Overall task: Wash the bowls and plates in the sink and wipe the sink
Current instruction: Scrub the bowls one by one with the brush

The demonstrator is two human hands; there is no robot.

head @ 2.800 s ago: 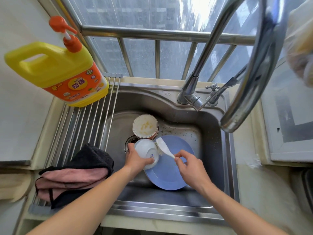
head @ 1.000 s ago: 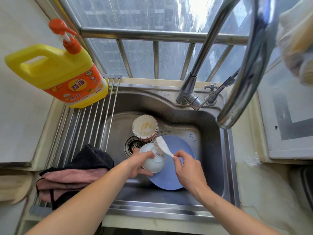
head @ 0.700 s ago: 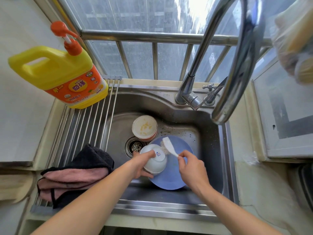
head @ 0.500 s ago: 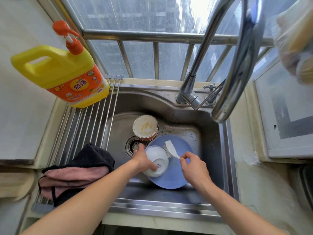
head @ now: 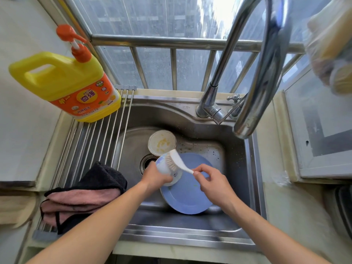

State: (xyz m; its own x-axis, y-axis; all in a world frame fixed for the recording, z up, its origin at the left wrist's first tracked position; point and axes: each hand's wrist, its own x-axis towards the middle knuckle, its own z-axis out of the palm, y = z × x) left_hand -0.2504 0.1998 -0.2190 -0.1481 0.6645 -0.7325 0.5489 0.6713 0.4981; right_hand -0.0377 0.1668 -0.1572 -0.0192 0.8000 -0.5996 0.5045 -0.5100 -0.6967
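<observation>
One stainless sink (head: 245, 187) contains one blue plate (head: 187, 199) lying tilted on its floor, one soiled cream bowl (head: 162, 142) standing near the drain (head: 146, 163), and one white bowl (head: 167, 173) held above the plate. One roll-up rack (head: 99, 141) spans the sink's left side and carries one yellow detergent bottle (head: 64, 84) and one folded pink-and-black cloth (head: 83, 197). The left hand (head: 155, 178) grips the white bowl, while the right hand (head: 211, 182) pinches the handle of one white brush (head: 176, 161), bristles pressed against the bowl.
</observation>
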